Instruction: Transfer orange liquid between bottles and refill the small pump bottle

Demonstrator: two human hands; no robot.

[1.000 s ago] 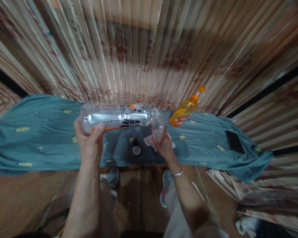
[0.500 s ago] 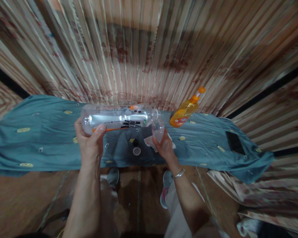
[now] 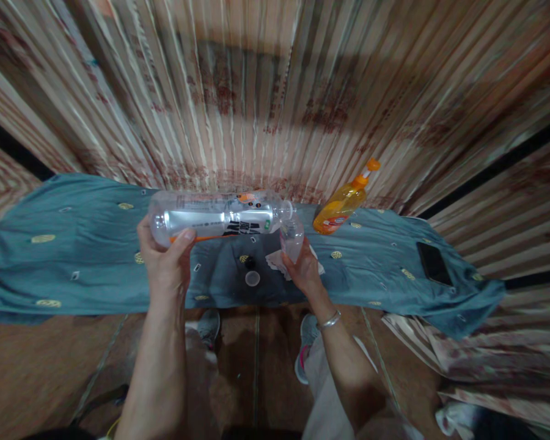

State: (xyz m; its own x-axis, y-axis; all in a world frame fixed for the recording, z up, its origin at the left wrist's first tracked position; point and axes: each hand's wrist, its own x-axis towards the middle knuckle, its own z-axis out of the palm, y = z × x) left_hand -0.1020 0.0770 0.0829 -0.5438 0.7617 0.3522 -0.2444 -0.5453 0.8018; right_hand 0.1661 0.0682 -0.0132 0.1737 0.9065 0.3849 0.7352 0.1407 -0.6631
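My left hand (image 3: 167,260) is closed around the base end of a large clear plastic bottle (image 3: 201,217) with a silver and black label. The bottle lies nearly level in the air, its uncapped neck pointing right. At that neck, my right hand (image 3: 305,269) grips a small clear plastic bottle (image 3: 292,235), held a little tilted with its top at the large bottle's mouth. Whether liquid flows between them I cannot tell. Below the right hand a crumpled white tissue (image 3: 277,263) lies on the cloth. A small round translucent cap (image 3: 252,278) and a small dark piece (image 3: 249,263) lie between my hands.
A teal patterned cloth (image 3: 96,244) covers the long table. Toward the back right stands an orange dish soap bottle (image 3: 341,208) with a pump top. A black phone (image 3: 434,263) lies at the right end. Striped curtains (image 3: 256,122) hang close behind the table.
Almost nothing differs. Both hands keep their hold on the two bottles, and the view has shifted very slightly.
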